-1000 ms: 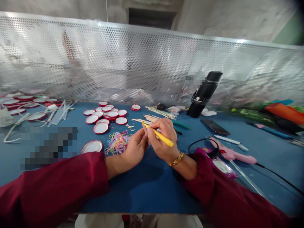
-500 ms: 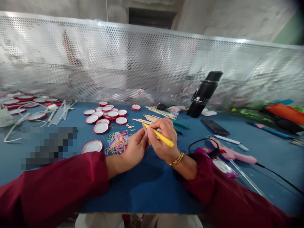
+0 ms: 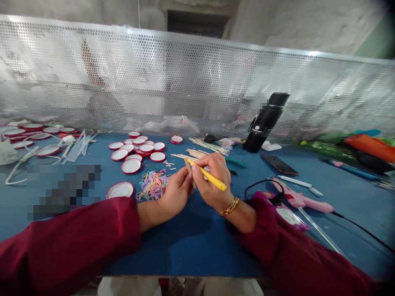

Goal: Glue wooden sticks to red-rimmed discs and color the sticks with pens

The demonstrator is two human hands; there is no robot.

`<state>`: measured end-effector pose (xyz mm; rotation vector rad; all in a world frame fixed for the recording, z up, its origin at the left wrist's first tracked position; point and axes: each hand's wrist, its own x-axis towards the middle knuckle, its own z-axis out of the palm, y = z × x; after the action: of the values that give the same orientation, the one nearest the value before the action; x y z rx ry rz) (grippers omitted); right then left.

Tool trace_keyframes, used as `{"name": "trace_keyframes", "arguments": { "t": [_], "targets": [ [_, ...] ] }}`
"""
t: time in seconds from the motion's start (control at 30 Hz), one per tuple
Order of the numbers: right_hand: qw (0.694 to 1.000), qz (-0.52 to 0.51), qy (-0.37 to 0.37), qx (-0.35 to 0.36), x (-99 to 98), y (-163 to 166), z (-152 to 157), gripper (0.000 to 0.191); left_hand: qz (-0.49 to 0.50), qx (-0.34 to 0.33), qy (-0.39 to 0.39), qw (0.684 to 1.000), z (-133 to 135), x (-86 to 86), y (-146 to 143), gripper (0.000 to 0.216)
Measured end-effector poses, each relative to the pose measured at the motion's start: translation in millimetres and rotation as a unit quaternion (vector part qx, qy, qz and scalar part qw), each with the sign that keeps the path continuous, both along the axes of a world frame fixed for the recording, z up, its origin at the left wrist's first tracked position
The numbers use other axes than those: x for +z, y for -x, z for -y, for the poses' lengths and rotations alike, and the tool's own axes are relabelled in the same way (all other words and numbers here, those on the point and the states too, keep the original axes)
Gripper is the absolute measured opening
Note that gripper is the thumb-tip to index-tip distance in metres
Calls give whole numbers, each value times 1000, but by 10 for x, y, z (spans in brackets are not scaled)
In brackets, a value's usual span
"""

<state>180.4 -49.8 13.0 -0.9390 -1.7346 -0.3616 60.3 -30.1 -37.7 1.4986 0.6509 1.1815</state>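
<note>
My right hand (image 3: 213,192) is closed around a yellow pen (image 3: 212,178), its tip pointing up and left. In my left hand (image 3: 175,192), thumb and fingers pinch a thin flat wooden piece (image 3: 188,165). The pen's tip is at the upper end of that piece; whether it touches, I cannot tell. Just left of my left hand lies a heap of colourful small loops (image 3: 152,186). Behind my hands are several thin wooden sticks (image 3: 182,156) and some short cut bits (image 3: 169,164).
Red-rimmed lids (image 3: 131,166) cover the left and middle of the blue table (image 3: 185,250). On the right are a pink glue gun (image 3: 304,201) with a black cord, a phone (image 3: 280,164) and a black flask (image 3: 265,123). A perforated metal screen (image 3: 191,82) stands behind.
Almost nothing differs. Both hands stay in place with the pen at the wooden piece, and only a very slight shift of the right hand and pen shows.
</note>
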Motion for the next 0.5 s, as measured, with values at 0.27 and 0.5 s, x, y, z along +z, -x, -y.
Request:
{"name": "trace_keyframes", "arguments": {
  "t": [0.27,0.5],
  "targets": [
    [1000,-5,-12,-3,15,18,10,6,-10,5,-17,1000,-3,6,6,34],
    [1000,3,-18,-2,16,10,3,7,8,-5,-21,1000,-19,-17,-5,35]
  ]
}}
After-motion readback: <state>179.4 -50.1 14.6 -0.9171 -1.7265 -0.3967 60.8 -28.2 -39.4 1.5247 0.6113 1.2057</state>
